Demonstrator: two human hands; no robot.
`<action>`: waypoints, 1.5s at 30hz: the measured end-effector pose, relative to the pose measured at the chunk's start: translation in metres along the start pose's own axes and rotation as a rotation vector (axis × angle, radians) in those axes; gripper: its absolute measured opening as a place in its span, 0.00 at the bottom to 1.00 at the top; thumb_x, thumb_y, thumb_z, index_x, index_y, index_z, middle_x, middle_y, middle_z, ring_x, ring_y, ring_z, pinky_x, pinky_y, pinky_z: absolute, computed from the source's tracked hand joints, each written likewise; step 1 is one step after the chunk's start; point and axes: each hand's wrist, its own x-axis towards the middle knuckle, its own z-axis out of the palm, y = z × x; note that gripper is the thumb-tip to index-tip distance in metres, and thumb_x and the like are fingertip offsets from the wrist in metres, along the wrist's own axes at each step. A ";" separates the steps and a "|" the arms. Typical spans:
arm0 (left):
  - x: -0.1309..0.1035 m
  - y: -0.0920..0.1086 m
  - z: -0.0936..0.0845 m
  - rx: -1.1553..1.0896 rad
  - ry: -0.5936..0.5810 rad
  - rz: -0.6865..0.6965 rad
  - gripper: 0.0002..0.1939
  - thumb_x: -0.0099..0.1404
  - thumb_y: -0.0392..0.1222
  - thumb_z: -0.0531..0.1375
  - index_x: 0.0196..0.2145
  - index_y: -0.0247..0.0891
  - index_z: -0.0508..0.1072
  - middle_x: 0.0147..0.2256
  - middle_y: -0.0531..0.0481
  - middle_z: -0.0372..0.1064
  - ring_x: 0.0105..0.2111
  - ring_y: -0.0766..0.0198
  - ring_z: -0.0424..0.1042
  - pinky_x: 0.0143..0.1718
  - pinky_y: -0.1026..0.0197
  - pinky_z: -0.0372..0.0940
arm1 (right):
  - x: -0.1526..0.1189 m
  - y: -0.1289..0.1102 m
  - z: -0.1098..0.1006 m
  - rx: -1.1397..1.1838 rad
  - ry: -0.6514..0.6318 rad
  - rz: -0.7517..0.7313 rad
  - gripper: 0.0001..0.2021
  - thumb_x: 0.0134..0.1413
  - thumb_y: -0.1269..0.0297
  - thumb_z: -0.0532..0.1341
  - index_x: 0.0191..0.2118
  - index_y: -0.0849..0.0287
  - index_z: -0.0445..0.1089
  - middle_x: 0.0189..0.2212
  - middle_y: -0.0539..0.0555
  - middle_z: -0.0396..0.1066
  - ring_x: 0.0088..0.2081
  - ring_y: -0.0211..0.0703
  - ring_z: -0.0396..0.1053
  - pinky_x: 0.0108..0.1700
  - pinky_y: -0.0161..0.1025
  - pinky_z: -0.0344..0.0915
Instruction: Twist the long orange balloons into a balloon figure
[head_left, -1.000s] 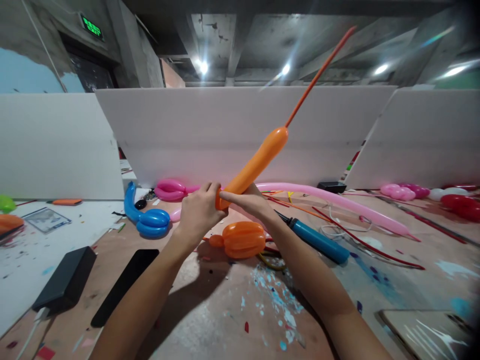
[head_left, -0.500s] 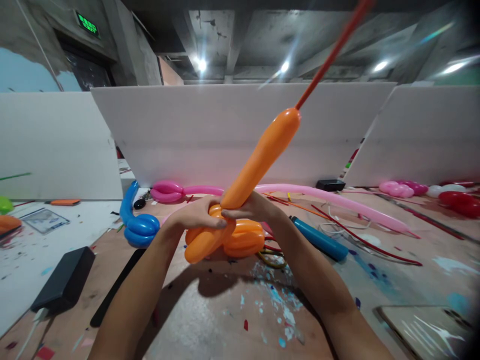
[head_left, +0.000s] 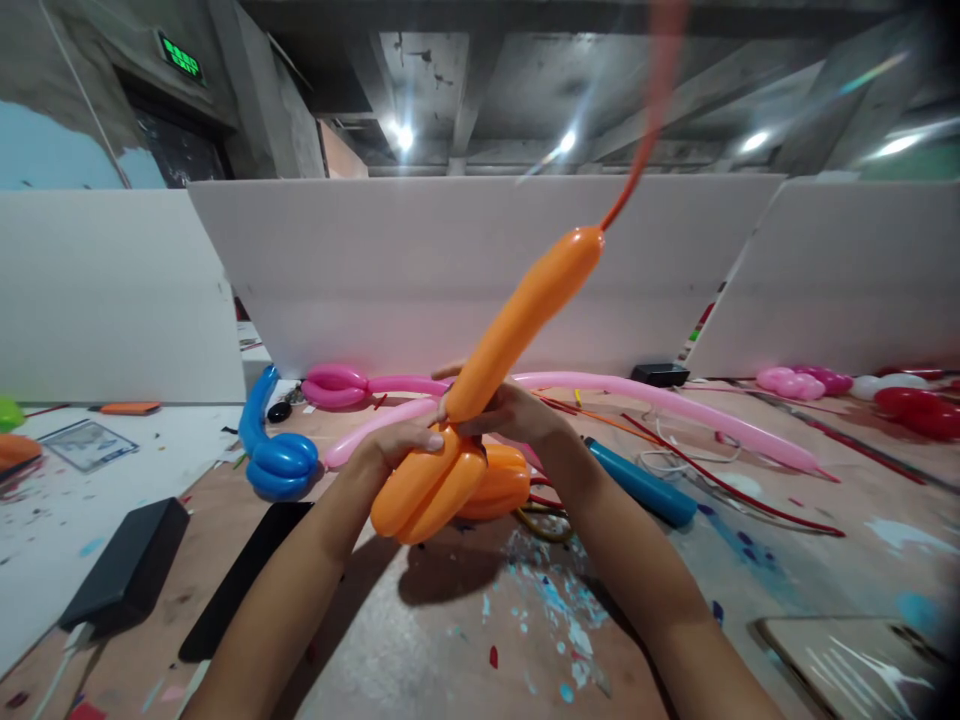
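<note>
An orange modelling balloon is held above the table in both hands. Its long inflated part slants up to the right and ends in a thin uninflated tail, blurred at the top. Below the grip, folded orange loops hang side by side toward me. My left hand closes on the balloon at the twisted joint, thumb on the near side. My right hand is closed round the same joint from the right, its fingers partly hidden behind the balloon. Another bunch of orange balloon loops shows just behind; whether it is joined cannot be made out.
A blue twisted balloon lies at left, pink balloons behind, a teal balloon pump at right. A black power bank, a dark phone-like slab and a phone lie nearer. White panels stand across the back.
The lower orange loops have turned and now lie side by side, facing me. My left hand has shifted slightly down with them. The thin tail has swung left toward upright.
</note>
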 end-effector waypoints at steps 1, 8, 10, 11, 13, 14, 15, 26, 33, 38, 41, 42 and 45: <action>-0.001 0.003 -0.001 0.035 0.029 -0.009 0.30 0.44 0.50 0.66 0.44 0.35 0.69 0.38 0.40 0.72 0.38 0.49 0.74 0.39 0.50 0.67 | -0.001 -0.001 0.002 0.061 0.012 -0.008 0.31 0.44 0.67 0.68 0.56 0.53 0.59 0.38 0.52 0.72 0.34 0.40 0.71 0.32 0.35 0.69; 0.003 0.016 -0.001 0.310 0.171 -0.026 0.22 0.50 0.48 0.66 0.41 0.36 0.72 0.36 0.47 0.73 0.35 0.57 0.73 0.37 0.56 0.68 | 0.003 -0.001 0.017 0.111 0.237 0.011 0.21 0.40 0.66 0.67 0.44 0.56 0.65 0.26 0.46 0.67 0.27 0.37 0.66 0.30 0.34 0.65; 0.003 0.016 -0.001 0.354 0.181 0.007 0.22 0.52 0.46 0.64 0.44 0.36 0.73 0.37 0.46 0.73 0.37 0.56 0.73 0.38 0.56 0.68 | 0.007 0.000 0.020 0.030 0.352 0.021 0.13 0.42 0.63 0.67 0.35 0.58 0.67 0.23 0.45 0.65 0.24 0.34 0.63 0.26 0.32 0.60; 0.004 0.016 -0.002 0.368 0.188 0.020 0.22 0.52 0.46 0.64 0.45 0.36 0.73 0.38 0.46 0.73 0.38 0.56 0.73 0.39 0.56 0.68 | 0.008 0.001 0.020 0.014 0.380 0.020 0.11 0.43 0.62 0.68 0.32 0.59 0.66 0.22 0.46 0.65 0.23 0.34 0.62 0.25 0.31 0.59; 0.003 0.015 -0.004 0.405 0.191 0.025 0.23 0.53 0.47 0.64 0.46 0.36 0.73 0.40 0.45 0.73 0.39 0.55 0.73 0.40 0.55 0.67 | 0.009 0.000 0.017 0.015 0.363 0.042 0.12 0.43 0.62 0.68 0.30 0.60 0.67 0.23 0.47 0.66 0.24 0.33 0.62 0.25 0.31 0.59; 0.003 0.015 -0.006 0.426 0.183 0.024 0.23 0.54 0.48 0.63 0.46 0.35 0.73 0.41 0.44 0.73 0.39 0.55 0.73 0.40 0.55 0.67 | 0.008 -0.001 0.015 0.021 0.338 0.060 0.13 0.42 0.61 0.69 0.32 0.60 0.67 0.24 0.47 0.67 0.25 0.33 0.63 0.25 0.31 0.59; 0.003 0.016 -0.007 0.451 0.176 0.023 0.23 0.55 0.49 0.63 0.47 0.35 0.73 0.42 0.43 0.73 0.39 0.55 0.73 0.41 0.55 0.67 | 0.007 -0.003 0.012 0.026 0.318 0.079 0.15 0.41 0.62 0.70 0.35 0.60 0.68 0.25 0.47 0.67 0.25 0.33 0.63 0.25 0.30 0.58; -0.003 0.024 -0.007 0.705 0.530 0.098 0.27 0.54 0.47 0.65 0.51 0.36 0.71 0.41 0.45 0.74 0.40 0.55 0.73 0.40 0.57 0.67 | 0.017 0.011 0.000 0.268 0.396 0.041 0.26 0.38 0.66 0.70 0.45 0.56 0.62 0.29 0.47 0.71 0.19 0.29 0.59 0.21 0.29 0.56; 0.005 0.015 0.003 1.067 0.704 0.191 0.23 0.52 0.48 0.66 0.45 0.41 0.73 0.36 0.49 0.75 0.37 0.55 0.74 0.40 0.55 0.67 | 0.020 0.015 0.008 0.176 0.588 0.033 0.16 0.38 0.60 0.71 0.33 0.59 0.67 0.26 0.48 0.69 0.28 0.37 0.68 0.28 0.33 0.64; 0.006 0.014 -0.018 1.006 0.857 0.299 0.38 0.46 0.52 0.70 0.54 0.41 0.67 0.47 0.43 0.70 0.47 0.52 0.70 0.50 0.50 0.64 | 0.018 0.012 -0.002 0.074 0.625 -0.032 0.11 0.42 0.62 0.68 0.31 0.62 0.71 0.23 0.48 0.67 0.23 0.31 0.60 0.22 0.31 0.54; 0.004 0.012 -0.040 0.751 0.998 0.448 0.42 0.48 0.48 0.69 0.59 0.42 0.59 0.54 0.40 0.62 0.48 0.54 0.69 0.47 0.53 0.67 | 0.014 0.008 -0.017 0.058 0.735 -0.113 0.11 0.41 0.62 0.68 0.29 0.62 0.70 0.24 0.49 0.68 0.23 0.32 0.60 0.22 0.32 0.54; 0.004 0.011 -0.047 0.654 1.074 0.496 0.41 0.50 0.46 0.68 0.59 0.44 0.58 0.56 0.40 0.60 0.47 0.55 0.70 0.45 0.54 0.68 | 0.013 0.007 -0.022 0.072 0.769 -0.143 0.11 0.40 0.62 0.68 0.29 0.61 0.69 0.25 0.49 0.69 0.23 0.32 0.60 0.22 0.32 0.55; 0.001 0.009 -0.062 0.334 1.218 0.581 0.38 0.51 0.42 0.67 0.58 0.45 0.58 0.52 0.42 0.62 0.43 0.57 0.71 0.39 0.57 0.70 | 0.010 0.006 -0.037 0.160 0.879 -0.207 0.15 0.38 0.61 0.69 0.33 0.58 0.66 0.30 0.49 0.72 0.23 0.31 0.60 0.23 0.32 0.58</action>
